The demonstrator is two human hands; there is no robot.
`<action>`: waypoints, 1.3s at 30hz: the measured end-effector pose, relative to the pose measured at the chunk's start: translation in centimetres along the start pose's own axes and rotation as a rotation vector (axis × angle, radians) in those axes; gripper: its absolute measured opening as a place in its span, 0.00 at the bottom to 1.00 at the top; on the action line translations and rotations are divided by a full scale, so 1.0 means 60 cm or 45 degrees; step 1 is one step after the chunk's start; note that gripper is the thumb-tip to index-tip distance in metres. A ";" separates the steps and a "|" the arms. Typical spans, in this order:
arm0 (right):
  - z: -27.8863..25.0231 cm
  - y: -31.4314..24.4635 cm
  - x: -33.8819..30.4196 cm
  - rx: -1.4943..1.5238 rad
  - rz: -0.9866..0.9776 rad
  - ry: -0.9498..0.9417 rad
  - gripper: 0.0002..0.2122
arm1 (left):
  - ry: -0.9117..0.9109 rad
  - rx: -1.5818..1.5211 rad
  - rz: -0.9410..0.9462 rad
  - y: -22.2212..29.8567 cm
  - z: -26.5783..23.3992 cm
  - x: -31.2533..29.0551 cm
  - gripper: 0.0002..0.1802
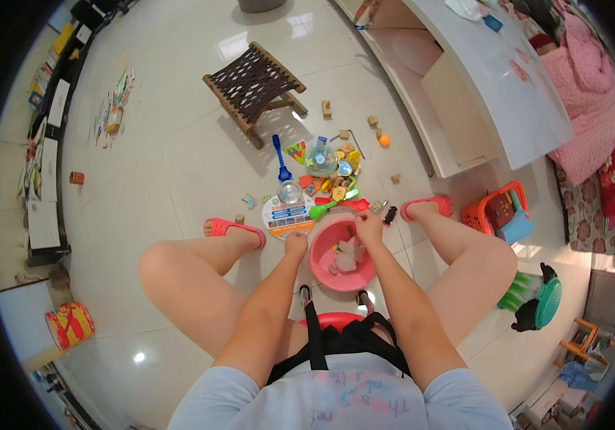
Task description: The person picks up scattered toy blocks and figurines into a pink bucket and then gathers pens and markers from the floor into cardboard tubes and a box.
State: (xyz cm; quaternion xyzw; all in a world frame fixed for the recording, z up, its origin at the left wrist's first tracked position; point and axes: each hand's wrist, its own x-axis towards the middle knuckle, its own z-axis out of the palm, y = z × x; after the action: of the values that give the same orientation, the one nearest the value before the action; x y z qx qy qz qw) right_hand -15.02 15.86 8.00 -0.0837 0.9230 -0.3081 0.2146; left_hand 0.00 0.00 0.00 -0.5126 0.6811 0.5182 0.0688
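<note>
A pink basin [319, 271] stands on the floor between my feet, with a crumpled whitish piece [350, 254] and a few small bits in it. My right hand [370, 229] is closed at the basin's far right rim; what its fingers hold, if anything, does not show. Left of the basin, my left hand [296, 244] is closed over the lower edge of a round printed card [278, 220], its fingers mostly hidden. Beyond the hands lie a green toy guitar [330, 206], a blue toy guitar [282, 159], a clear round container [321, 161] and several wooden blocks [327, 110].
A low woven stool [253, 89] stands farther off. To the right are a white cabinet [490, 86], an orange basket [497, 211] and a green-lidded bin [547, 302]. Pencils and sticks [115, 107] are scattered at the far left. An orange ball [385, 140] lies near the blocks.
</note>
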 end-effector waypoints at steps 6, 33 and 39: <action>0.038 -0.001 0.077 -0.145 0.134 0.096 0.19 | 0.357 0.151 0.043 0.007 -0.080 -0.001 0.11; 0.129 0.036 0.222 0.303 0.060 -0.244 0.14 | 0.089 0.811 0.344 0.259 -0.100 0.251 0.11; 0.062 -0.056 0.167 0.648 0.472 -0.462 0.10 | 0.595 0.356 0.649 0.205 -0.131 0.169 0.10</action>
State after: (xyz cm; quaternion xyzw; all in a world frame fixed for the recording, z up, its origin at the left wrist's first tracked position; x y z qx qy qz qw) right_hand -22.24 8.34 3.90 0.0880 0.7632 -0.4639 0.4411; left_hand -10.71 -13.24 5.04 -0.4167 0.8484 0.2898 -0.1503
